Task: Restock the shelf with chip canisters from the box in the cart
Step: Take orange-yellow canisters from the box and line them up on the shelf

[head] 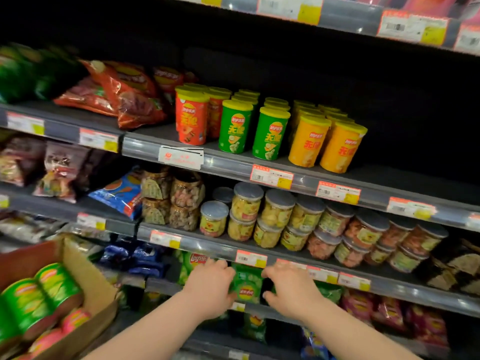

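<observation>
Now, left hand: arm outstretched, grip curled on left edge of green bag
right hand: likewise, gripping its right edge
canisters: shelf front row one red, two green, two orange; others lying in box

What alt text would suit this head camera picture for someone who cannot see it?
The left hand and right hand reach to either side of a green chip bag on a low shelf. Higher up stand red, green and yellow chip canisters; a cardboard box of green canisters sits lower left.
</observation>
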Available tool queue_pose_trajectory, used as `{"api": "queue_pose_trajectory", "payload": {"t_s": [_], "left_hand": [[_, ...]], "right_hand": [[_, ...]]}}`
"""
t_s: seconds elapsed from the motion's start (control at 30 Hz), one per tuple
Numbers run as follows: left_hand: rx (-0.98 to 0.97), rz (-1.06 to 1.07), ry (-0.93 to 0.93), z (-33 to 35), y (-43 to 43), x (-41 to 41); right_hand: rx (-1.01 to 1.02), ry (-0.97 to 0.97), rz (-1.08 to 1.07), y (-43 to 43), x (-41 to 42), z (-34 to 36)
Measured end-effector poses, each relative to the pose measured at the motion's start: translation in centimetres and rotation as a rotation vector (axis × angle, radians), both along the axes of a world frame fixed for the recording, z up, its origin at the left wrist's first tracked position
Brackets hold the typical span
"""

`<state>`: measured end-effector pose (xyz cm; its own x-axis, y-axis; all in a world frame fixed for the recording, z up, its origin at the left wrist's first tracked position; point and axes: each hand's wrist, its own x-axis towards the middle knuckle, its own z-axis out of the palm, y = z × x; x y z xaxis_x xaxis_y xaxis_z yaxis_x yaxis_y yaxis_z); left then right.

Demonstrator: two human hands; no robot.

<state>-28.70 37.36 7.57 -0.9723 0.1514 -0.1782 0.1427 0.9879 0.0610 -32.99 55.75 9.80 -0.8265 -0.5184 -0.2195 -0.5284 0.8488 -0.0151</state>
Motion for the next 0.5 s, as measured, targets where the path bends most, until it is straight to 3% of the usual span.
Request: {"api": "queue_pose_trajectory", "payload": {"t_s": [0.5], "left_hand": [[0.0,0.232,-0.195,-4.1,3.2,16.0]], "right_hand": [[0.012,-0.18,0.141,2.3,12.0,-5.3]]}}
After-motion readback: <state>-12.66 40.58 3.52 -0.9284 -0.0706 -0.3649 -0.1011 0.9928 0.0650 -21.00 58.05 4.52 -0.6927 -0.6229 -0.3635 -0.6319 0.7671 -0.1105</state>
